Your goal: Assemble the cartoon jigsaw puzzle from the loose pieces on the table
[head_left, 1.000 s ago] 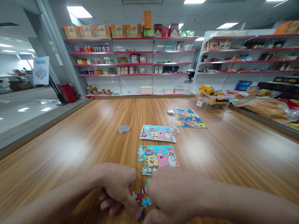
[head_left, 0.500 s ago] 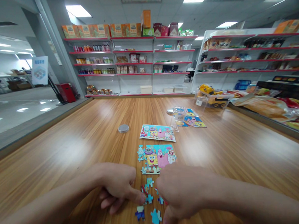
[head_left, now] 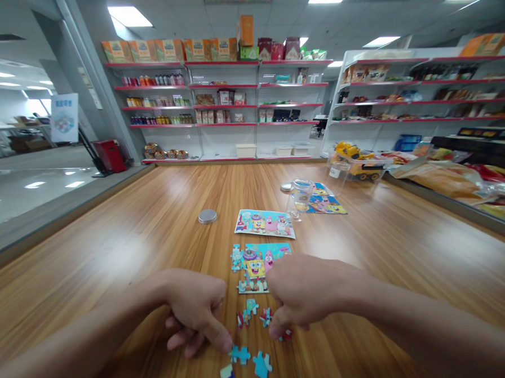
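A shop: red-edged shelves stocked with boxed goods and bottles

left hand: bare, no rings | right hand: bare | forearms: unsleeved

Wooden table, stocked shelves, ceiling lights.

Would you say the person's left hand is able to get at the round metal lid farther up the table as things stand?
Probably yes: bare wooden table lies between the left hand and the metal lid, with nothing standing in the way, though it would take a forward stretch.
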`<action>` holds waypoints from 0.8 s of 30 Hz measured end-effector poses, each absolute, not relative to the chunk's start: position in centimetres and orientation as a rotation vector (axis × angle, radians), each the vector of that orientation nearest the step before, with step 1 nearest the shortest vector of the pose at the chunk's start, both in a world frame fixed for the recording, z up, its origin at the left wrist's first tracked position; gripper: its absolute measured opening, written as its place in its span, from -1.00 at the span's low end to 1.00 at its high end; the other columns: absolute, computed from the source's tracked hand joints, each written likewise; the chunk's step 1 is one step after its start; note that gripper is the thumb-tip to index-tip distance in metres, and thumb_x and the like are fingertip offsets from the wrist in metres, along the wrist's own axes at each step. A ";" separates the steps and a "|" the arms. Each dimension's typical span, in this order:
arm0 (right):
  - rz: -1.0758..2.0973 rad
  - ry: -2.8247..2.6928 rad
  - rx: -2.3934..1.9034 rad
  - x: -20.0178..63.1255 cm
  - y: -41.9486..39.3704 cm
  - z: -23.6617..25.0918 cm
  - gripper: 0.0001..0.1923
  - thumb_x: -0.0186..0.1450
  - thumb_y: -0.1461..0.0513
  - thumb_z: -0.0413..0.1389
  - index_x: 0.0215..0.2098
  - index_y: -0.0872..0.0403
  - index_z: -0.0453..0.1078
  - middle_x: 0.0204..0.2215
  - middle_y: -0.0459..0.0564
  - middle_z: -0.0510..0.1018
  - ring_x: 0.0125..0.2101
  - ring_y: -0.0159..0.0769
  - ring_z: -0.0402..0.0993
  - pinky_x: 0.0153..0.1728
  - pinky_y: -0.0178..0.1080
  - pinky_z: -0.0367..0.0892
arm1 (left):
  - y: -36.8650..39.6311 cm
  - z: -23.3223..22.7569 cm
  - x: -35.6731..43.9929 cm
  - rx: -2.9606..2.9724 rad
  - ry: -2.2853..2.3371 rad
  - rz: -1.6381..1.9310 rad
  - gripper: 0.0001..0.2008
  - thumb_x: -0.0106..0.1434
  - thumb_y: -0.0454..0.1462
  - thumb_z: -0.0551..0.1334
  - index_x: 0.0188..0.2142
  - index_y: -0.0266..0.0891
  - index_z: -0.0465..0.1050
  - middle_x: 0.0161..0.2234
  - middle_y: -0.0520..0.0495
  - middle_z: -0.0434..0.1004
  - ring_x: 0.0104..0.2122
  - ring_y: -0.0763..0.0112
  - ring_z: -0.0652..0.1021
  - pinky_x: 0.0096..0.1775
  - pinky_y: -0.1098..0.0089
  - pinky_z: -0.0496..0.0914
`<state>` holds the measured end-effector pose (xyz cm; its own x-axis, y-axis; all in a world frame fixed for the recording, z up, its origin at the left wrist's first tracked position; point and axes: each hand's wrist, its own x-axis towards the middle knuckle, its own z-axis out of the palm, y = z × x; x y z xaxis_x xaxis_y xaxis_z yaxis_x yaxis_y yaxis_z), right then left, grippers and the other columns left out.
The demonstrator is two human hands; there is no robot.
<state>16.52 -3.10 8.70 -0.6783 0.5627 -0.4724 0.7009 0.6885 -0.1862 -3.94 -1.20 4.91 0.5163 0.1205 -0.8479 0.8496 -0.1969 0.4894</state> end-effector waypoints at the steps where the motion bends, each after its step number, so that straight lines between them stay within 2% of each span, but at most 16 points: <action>1: -0.489 2.521 0.977 16.5 -3.1 8.7 -0.59 0.13 0.05 0.27 -0.74 0.13 0.42 -0.79 -0.15 0.36 -0.73 -0.46 0.20 -0.63 -0.34 0.05 | -1.2 4.9 -3.9 1.646 0.852 -0.839 -0.49 0.19 0.07 0.21 -0.68 -0.27 0.41 -0.76 -0.05 0.36 -0.81 0.49 0.29 -0.79 0.53 0.20; 6: -0.469 2.493 0.942 16.3 -3.3 8.6 -0.60 0.13 0.03 0.26 -0.70 0.13 0.45 -0.77 -0.14 0.38 -0.73 -0.47 0.21 -0.64 -0.35 0.05 | -1.0 4.6 -4.2 1.624 0.840 -0.797 -0.47 0.22 0.08 0.18 -0.67 -0.27 0.41 -0.76 -0.06 0.36 -0.81 0.49 0.30 -0.79 0.53 0.20; 10: -0.290 2.544 1.006 16.2 -3.2 8.5 -0.59 0.12 -0.04 0.23 -0.59 0.15 0.53 -0.74 -0.07 0.39 -0.72 -0.42 0.17 -0.66 -0.32 0.00 | -0.4 4.1 -4.8 1.650 0.652 -0.771 -0.52 0.31 -0.04 0.10 -0.62 -0.28 0.43 -0.76 -0.06 0.38 -0.82 0.47 0.32 -0.80 0.53 0.20; 16: -0.349 2.493 0.941 16.4 -3.1 8.7 -0.64 0.13 0.01 0.25 -0.62 0.12 0.53 -0.76 -0.11 0.37 -0.73 -0.47 0.13 -0.64 -0.34 0.01 | 0.0 4.5 -5.5 1.595 0.638 -0.722 -0.56 0.31 -0.10 0.13 -0.62 -0.28 0.43 -0.77 -0.04 0.36 -0.82 0.49 0.31 -0.80 0.55 0.14; 21: -0.300 2.547 0.907 15.9 -3.4 8.7 -0.50 0.16 -0.11 0.17 -0.46 0.17 0.58 -0.65 0.00 0.49 -0.68 -0.40 0.22 -0.65 -0.32 0.00 | -0.2 4.6 -5.6 1.629 0.601 -0.647 -0.65 0.28 -0.18 0.16 -0.59 -0.29 0.43 -0.76 -0.01 0.36 -0.82 0.52 0.29 -0.80 0.57 0.11; 24: -0.442 2.502 0.808 15.4 -3.5 8.3 -0.46 0.20 -0.15 0.10 -0.49 0.14 0.58 -0.67 -0.04 0.48 -0.67 -0.41 0.24 -0.65 -0.33 0.03 | 0.0 4.6 -5.9 1.650 0.570 -0.628 -0.66 0.28 -0.22 0.14 -0.59 -0.29 0.42 -0.77 0.00 0.35 -0.83 0.52 0.28 -0.81 0.57 0.10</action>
<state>15.44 -3.55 8.29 -0.7156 0.4613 -0.5246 0.6131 0.7745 -0.1554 -5.93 -0.04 4.60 0.7322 0.0249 -0.6806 0.6750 -0.1600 0.7203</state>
